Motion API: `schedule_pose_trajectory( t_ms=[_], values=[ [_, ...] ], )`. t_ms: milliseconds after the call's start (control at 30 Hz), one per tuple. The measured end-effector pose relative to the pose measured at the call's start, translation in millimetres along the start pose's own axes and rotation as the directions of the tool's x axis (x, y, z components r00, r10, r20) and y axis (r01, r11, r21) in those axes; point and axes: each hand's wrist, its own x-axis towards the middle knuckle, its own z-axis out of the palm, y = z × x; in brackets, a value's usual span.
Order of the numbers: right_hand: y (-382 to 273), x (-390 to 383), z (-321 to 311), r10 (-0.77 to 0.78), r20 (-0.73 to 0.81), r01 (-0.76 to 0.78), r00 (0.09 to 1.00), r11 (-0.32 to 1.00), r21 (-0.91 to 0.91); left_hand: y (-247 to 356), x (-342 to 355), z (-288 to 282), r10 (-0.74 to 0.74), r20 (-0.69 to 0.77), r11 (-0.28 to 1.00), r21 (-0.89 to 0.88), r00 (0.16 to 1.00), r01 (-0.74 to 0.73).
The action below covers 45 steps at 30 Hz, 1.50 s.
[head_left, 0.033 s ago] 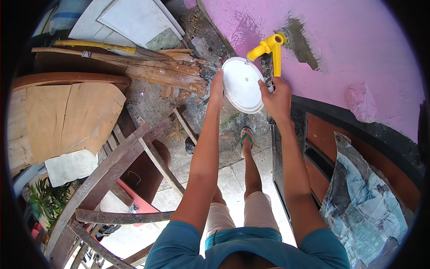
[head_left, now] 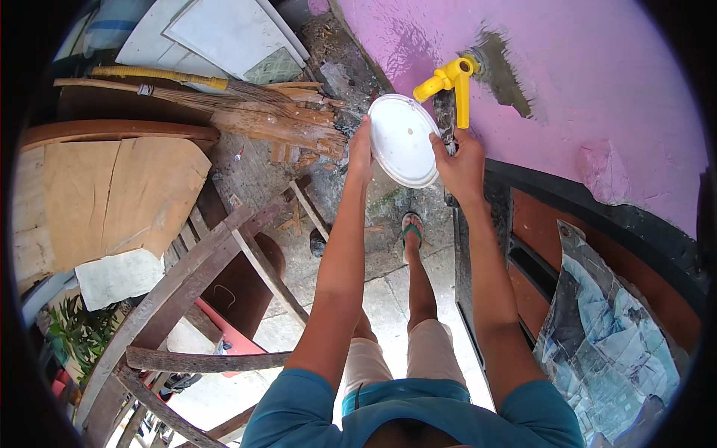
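A round white plastic lid (head_left: 399, 153), with a small pale mark near its middle, is held tilted just below the yellow plastic tap (head_left: 441, 78) on the pink wall. What looks like a little water shows at the spout, by the lid's upper edge. My left hand (head_left: 359, 149) is closed on the lid's left edge. My right hand (head_left: 461, 168) grips the right edge with the thumb on its face; the other fingers are partly hidden behind it, below the tap's handle.
Brooms (head_left: 157, 88), white boards (head_left: 220, 33) and splintered wood (head_left: 284, 131) lie upper left. Plywood (head_left: 131, 187) and a wooden frame (head_left: 175, 284) crowd my left. A crumpled tarp (head_left: 597, 336) lies at lower right beside the pink wall (head_left: 612, 82). My sandalled foot (head_left: 411, 231) stands on concrete (head_left: 388, 291).
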Motion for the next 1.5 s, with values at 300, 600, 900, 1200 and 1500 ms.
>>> schedule_pose_trajectory(
  t_ms=[300, 600, 900, 1200, 1500],
  values=[
    [-4.7, -19.3, -9.7, 0.062, 0.015, -0.064, 0.998, 0.973, 0.22, -20.9, -1.9, 6.2, -0.075, -0.016, 0.993, -0.095, 0.997, 0.073],
    [-4.6, -28.2, -28.3, 0.067, 0.059, -0.067, 0.996, 0.998, -0.006, -3.1, -9.1, 29.5, 0.243, -0.038, 0.97, 0.006, 0.969, -0.243],
    [-3.8, -36.3, 3.2, 0.236, 0.341, -0.386, 0.91, 0.784, 0.487, 2.4, -20.0, -4.4, 0.486, -0.121, 0.812, 0.429, 0.866, -0.396],
    [-5.4, -10.1, 44.7, 0.237, 0.387, -0.379, 0.891, 0.858, 0.347, -32.1, -42.3, -14.4, 0.501, -0.016, 0.757, 0.493, 0.865, -0.429],
    [-6.3, 4.0, 43.1, 0.239, 0.395, -0.334, 0.887, 0.923, 0.19, -24.0, -44.1, -5.1, 0.417, 0.028, 0.832, 0.389, 0.908, -0.395]
  ],
)
